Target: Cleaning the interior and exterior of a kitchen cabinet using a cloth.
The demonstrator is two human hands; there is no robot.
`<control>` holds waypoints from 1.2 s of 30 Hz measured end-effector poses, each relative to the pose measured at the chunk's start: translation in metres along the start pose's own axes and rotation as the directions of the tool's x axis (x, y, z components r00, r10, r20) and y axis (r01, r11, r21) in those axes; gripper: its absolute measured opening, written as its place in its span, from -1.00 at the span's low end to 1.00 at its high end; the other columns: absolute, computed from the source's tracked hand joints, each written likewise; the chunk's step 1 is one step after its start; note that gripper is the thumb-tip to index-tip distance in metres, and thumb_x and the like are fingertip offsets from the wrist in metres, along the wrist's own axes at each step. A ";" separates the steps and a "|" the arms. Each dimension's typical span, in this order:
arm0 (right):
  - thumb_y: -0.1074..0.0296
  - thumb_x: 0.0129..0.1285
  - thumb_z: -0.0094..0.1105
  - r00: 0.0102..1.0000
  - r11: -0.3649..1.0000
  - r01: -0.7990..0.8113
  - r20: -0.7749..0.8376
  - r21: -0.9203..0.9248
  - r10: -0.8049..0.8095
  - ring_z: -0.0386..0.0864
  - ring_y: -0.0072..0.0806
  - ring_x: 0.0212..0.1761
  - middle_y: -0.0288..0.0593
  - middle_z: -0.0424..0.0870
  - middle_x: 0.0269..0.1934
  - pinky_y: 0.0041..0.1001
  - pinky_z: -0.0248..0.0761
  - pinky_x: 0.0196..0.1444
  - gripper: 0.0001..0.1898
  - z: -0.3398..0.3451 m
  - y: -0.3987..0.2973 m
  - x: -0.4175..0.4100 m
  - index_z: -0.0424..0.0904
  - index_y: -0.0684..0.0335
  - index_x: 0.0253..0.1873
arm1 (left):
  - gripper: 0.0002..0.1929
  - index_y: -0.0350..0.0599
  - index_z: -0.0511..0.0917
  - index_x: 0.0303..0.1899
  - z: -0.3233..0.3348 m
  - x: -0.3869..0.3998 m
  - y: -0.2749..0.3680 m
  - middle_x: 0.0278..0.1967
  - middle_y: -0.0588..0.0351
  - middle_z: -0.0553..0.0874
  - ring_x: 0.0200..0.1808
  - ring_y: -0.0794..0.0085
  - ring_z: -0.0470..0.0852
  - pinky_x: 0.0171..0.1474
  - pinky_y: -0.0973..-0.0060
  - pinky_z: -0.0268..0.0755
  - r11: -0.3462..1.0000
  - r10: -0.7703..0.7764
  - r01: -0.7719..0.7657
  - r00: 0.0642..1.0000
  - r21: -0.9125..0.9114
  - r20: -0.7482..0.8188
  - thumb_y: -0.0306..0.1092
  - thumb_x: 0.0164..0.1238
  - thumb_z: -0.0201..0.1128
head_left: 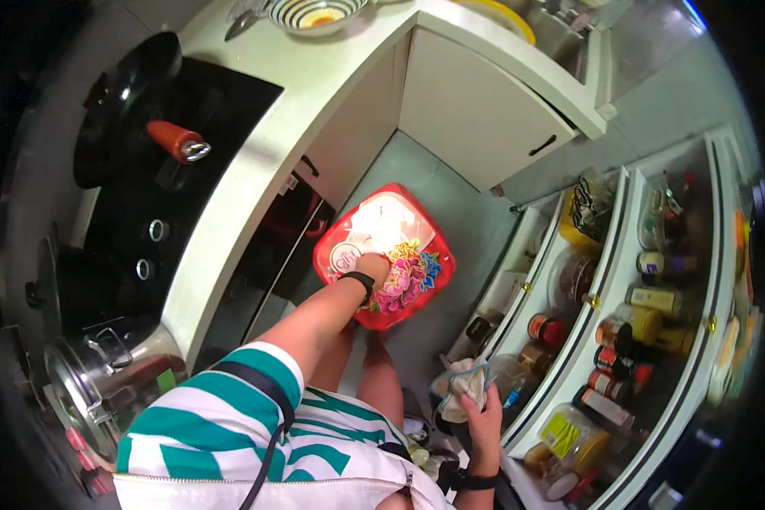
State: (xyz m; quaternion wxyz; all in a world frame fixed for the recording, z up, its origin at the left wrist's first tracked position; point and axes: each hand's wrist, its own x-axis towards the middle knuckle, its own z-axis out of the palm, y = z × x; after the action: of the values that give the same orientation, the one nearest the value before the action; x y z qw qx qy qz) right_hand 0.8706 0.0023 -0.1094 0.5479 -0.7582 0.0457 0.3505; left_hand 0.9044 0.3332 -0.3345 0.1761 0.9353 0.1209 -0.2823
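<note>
My left hand reaches down over a red plastic object, square with rounded corners and a flower print, perhaps a stool top. The hand is over its middle. Its fingers are mostly hidden, so whether they grip or only touch is unclear. Bright glare covers the far part of the red surface. On the right, my right hand holds a crumpled whitish cloth with blue edging, close to the shelf rack.
At left, a black wok with a red handle sits on a black cooktop. A lidded steel pot stands nearer. A striped bowl rests on the counter. Jars fill the shelf rack at right.
</note>
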 end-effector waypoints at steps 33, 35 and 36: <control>0.52 0.19 0.18 0.997 0.990 -0.033 0.062 -0.134 0.042 0.48 -0.60 -0.11 -0.27 0.58 -0.11 -0.56 0.35 -0.02 -0.65 0.024 -0.035 0.040 0.42 0.31 0.08 | -0.77 -0.11 0.67 -0.23 0.061 -0.027 -0.041 -0.22 -0.05 0.70 -0.07 0.21 0.66 -0.03 0.28 0.51 0.951 -0.182 0.201 0.978 -0.235 0.101 -0.34 0.14 0.08; 0.54 0.18 0.18 0.997 0.993 0.010 0.073 -0.119 -0.001 0.48 -0.62 -0.13 -0.28 0.57 -0.11 -0.58 0.35 -0.03 -0.65 0.033 -0.053 0.031 0.43 0.30 0.09 | -0.74 -0.20 0.64 -0.19 0.042 -0.057 -0.024 -0.16 -0.13 0.66 -0.02 0.17 0.62 0.00 0.18 0.47 0.914 -0.199 0.235 0.970 -0.332 0.138 -0.37 0.14 0.08; 0.55 0.17 0.18 0.992 0.983 0.085 0.110 -0.165 -0.067 0.48 -0.62 -0.13 -0.29 0.57 -0.12 -0.59 0.35 -0.04 -0.65 0.032 -0.062 0.027 0.43 0.30 0.08 | -0.74 -0.24 0.61 -0.17 0.074 -0.070 -0.016 -0.11 -0.17 0.63 0.01 0.11 0.59 0.01 0.14 0.45 0.886 -0.283 0.258 0.959 -0.385 -0.011 -0.38 0.14 0.07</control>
State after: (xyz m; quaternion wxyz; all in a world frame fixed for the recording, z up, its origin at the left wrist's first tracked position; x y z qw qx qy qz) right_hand 0.9031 0.0627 -0.0807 0.4962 -0.7838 -0.0418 0.3711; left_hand 0.8069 0.3098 -0.3562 0.3087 0.8662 0.3082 -0.2439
